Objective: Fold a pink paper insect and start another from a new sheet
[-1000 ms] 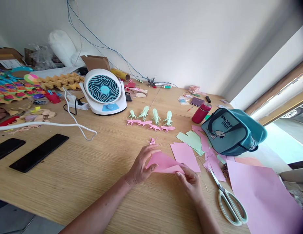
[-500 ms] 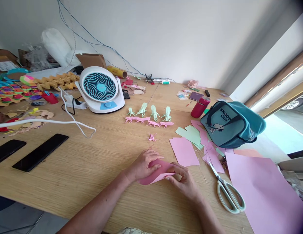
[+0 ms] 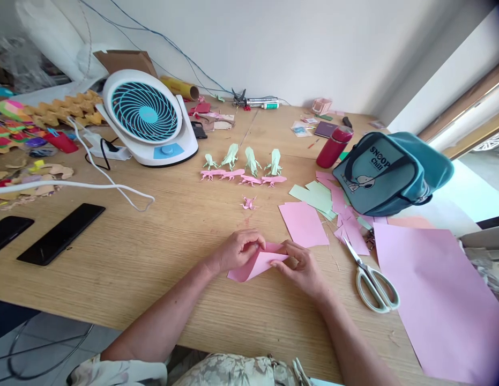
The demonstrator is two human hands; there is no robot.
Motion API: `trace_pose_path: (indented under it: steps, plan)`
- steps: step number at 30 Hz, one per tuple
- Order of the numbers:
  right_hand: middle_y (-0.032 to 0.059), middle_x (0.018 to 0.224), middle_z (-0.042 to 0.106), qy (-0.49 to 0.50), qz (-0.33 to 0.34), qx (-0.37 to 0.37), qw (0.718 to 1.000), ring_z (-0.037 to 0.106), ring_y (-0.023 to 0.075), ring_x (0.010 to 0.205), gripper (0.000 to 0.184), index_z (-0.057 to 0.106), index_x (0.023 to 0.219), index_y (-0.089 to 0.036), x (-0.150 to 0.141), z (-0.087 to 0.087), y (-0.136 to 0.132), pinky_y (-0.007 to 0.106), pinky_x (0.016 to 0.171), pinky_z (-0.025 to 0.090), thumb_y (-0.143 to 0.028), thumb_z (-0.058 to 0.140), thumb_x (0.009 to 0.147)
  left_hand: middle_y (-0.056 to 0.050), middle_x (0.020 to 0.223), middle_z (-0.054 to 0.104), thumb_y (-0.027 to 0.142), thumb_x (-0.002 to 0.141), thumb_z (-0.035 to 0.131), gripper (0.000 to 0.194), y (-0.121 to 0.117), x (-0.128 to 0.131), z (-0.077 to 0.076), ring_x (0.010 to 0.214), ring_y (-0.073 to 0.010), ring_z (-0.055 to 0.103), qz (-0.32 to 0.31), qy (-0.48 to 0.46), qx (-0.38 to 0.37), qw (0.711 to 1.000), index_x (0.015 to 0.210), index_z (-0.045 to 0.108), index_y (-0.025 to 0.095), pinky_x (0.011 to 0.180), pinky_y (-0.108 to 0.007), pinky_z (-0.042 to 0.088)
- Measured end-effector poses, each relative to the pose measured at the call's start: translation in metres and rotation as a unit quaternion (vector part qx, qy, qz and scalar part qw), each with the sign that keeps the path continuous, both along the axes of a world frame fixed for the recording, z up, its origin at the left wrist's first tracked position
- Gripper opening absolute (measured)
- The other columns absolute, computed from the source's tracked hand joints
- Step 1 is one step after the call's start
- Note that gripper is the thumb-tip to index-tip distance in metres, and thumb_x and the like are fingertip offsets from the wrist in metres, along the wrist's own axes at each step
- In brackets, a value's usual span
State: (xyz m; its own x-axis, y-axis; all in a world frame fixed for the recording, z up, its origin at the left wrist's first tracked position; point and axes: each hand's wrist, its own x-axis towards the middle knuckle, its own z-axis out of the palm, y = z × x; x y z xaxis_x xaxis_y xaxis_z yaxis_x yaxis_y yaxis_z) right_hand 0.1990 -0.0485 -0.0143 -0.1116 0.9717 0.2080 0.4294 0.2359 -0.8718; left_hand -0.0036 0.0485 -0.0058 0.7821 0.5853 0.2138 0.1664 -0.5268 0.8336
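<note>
A folded pink paper [image 3: 253,265] lies on the wooden table [image 3: 153,252] in front of me, held by both hands. My left hand [image 3: 235,250] pinches its upper left part with curled fingers. My right hand [image 3: 299,266] presses and pinches its right end. A tiny pink folded figure [image 3: 248,202] sits just beyond. Further back stands a row of green and pink folded paper figures [image 3: 243,167].
A pink sheet [image 3: 303,223], pink and green scraps [image 3: 333,206], scissors [image 3: 370,279] and a large pink sheet [image 3: 438,300] lie to the right. A teal bag [image 3: 389,171], a red bottle [image 3: 333,146], a white fan [image 3: 147,118], white cable [image 3: 92,185] and two black phones [image 3: 60,233] are around.
The pink paper has been folded over and brought nearer to me. Both hands closed in on it. The view has tilted down and nearer to the table.
</note>
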Motion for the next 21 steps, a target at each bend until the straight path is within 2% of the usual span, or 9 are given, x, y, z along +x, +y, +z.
trace_pose_path:
  steps: [2,5,8,12,15,21]
  plan:
    - [0.0006,0.075,0.056,-0.003,-0.006,0.002,1.0,0.053,0.0148,0.068,0.021,0.063,0.077,-0.02,0.0,0.0,0.001,0.026,0.062,0.039,-0.037,0.068,0.087,-0.004,0.09,0.064,0.019,0.094,0.041,0.024,-0.001,-0.001,0.003,0.087,-0.0171,0.06,-0.006,-0.011,-0.029,1.0,0.086,0.064,0.017,0.083,-0.028,0.043]
    - [0.0006,0.074,0.056,-0.014,-0.01,0.005,1.0,0.052,0.0144,0.066,0.02,0.063,0.077,-0.019,-0.001,0.0,0.001,0.026,0.061,0.039,-0.036,0.069,0.086,-0.006,0.089,0.065,0.03,0.098,0.038,0.034,-0.003,-0.002,0.008,0.085,-0.0177,0.061,-0.005,-0.037,-0.057,0.998,0.085,0.065,0.016,0.082,-0.029,0.044]
    - [0.0012,0.076,0.058,-0.021,-0.011,0.002,1.0,0.054,0.0148,0.068,0.017,0.066,0.083,-0.019,-0.003,0.0,0.001,0.026,0.061,0.04,-0.036,0.068,0.087,-0.006,0.087,0.066,0.042,0.094,0.05,0.033,-0.005,0.0,0.01,0.084,-0.0183,0.061,-0.001,-0.058,-0.038,0.998,0.081,0.065,0.015,0.081,-0.029,0.044]
    - [0.0018,0.078,0.06,-0.018,-0.015,-0.007,1.0,0.055,0.0152,0.069,0.017,0.068,0.088,-0.019,-0.004,-0.001,0.0,0.026,0.062,0.041,-0.036,0.066,0.088,-0.005,0.085,0.068,0.033,0.086,0.065,0.022,-0.007,0.004,0.007,0.081,-0.0164,0.061,0.031,-0.051,0.013,0.998,0.073,0.063,0.016,0.081,-0.029,0.043]
    - [0.0019,0.08,0.063,0.01,-0.007,-0.019,1.0,0.057,0.0159,0.073,0.017,0.067,0.09,-0.02,-0.002,-0.001,0.001,0.026,0.066,0.042,-0.036,0.067,0.087,-0.004,0.083,0.068,0.025,0.086,0.065,0.019,-0.006,0.006,0.003,0.08,-0.0153,0.061,0.045,-0.052,0.029,0.997,0.07,0.062,0.016,0.08,-0.028,0.043]
    - [0.0017,0.082,0.062,0.098,0.004,-0.059,0.993,0.057,0.0165,0.076,0.02,0.061,0.086,-0.02,0.013,0.0,0.005,0.027,0.07,0.045,-0.039,0.066,0.087,-0.004,0.084,0.068,0.021,0.086,0.064,0.015,-0.002,0.004,0.0,0.08,-0.0145,0.062,0.05,-0.066,0.03,0.996,0.072,0.062,0.016,0.078,-0.027,0.044]
